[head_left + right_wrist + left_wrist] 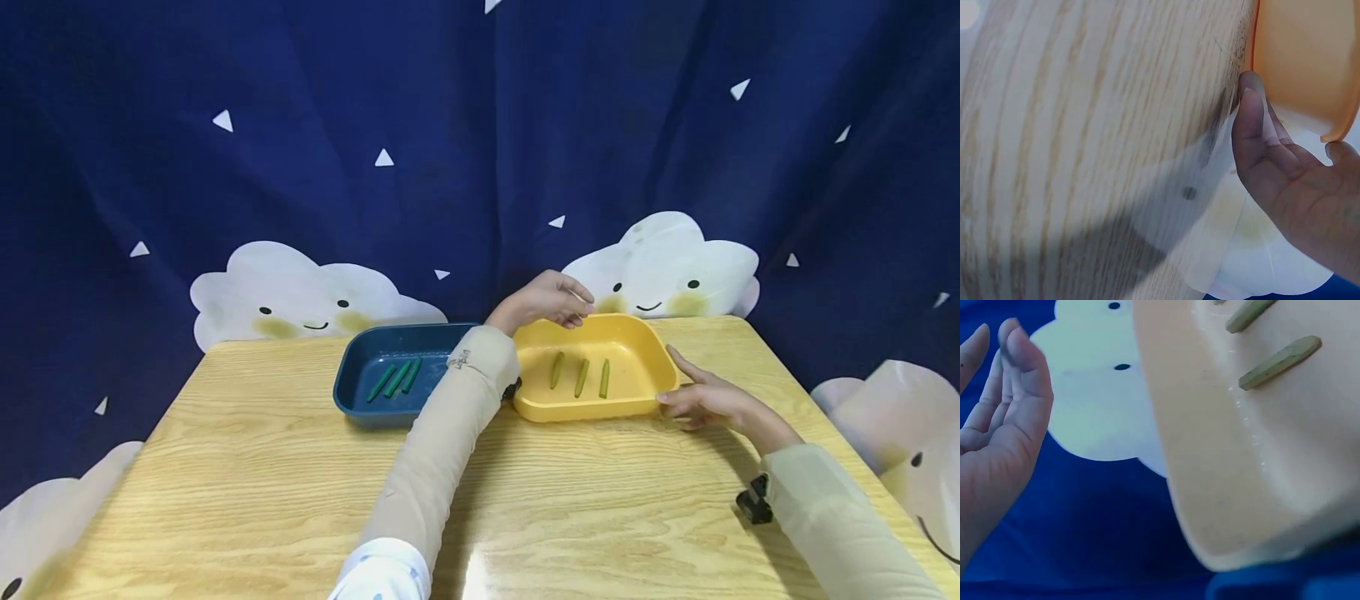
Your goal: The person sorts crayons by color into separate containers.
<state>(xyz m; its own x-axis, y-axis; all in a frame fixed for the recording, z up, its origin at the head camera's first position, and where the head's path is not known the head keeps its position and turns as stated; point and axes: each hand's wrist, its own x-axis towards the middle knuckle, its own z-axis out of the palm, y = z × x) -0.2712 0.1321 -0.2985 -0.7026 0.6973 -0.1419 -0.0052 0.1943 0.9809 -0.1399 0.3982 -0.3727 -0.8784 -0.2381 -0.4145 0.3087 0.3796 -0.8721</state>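
Observation:
In the head view my left hand hovers by the back left rim of a yellow plastic tray, its fingers loosely bent. The left wrist view shows this hand apart from the tray and holding nothing. My right hand touches the tray's right end with fingers spread. In the right wrist view the right hand's fingertips meet the tray near two corners. Three short yellow-green sticks lie spaced apart inside the tray.
Left of the yellow tray stands a dark blue tray, partly hidden by my left sleeve. Three green sticks lie in it. Both trays are on a wooden table, before a blue curtain with cloud prints.

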